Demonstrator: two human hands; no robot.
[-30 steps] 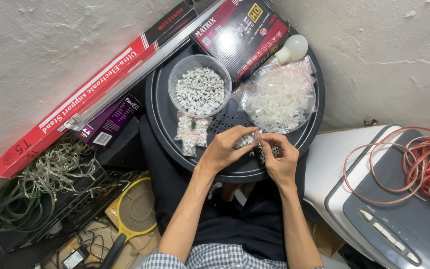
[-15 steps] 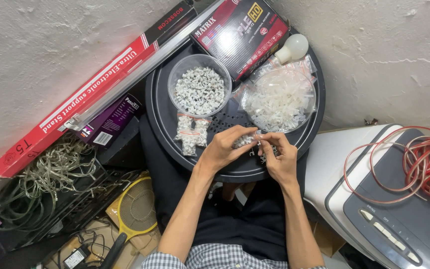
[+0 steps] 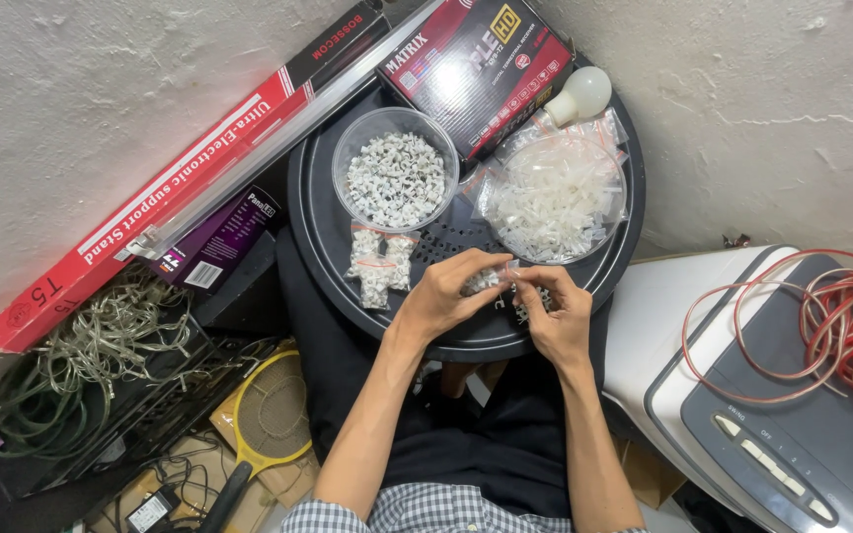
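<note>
At frame centre, the left hand (image 3: 443,293) and right hand (image 3: 555,311) both pinch closed on a small clear bag of white cable clips (image 3: 487,278), lumpy and translucent, above the round black tray (image 3: 318,237).

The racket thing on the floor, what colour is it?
The racket has a yellow frame and dark handle, seen in the head view.

Left hand (image 3: 443,293) and right hand (image 3: 555,308) pinch a small clear bag of white clips (image 3: 487,279) over the round black tray (image 3: 314,237); clip bowl (image 3: 396,181) at 11 o'clock; heap of empty bags (image 3: 555,197) at 1 o'clock; two filled bags (image 3: 379,265) at 9 o'clock.
</note>
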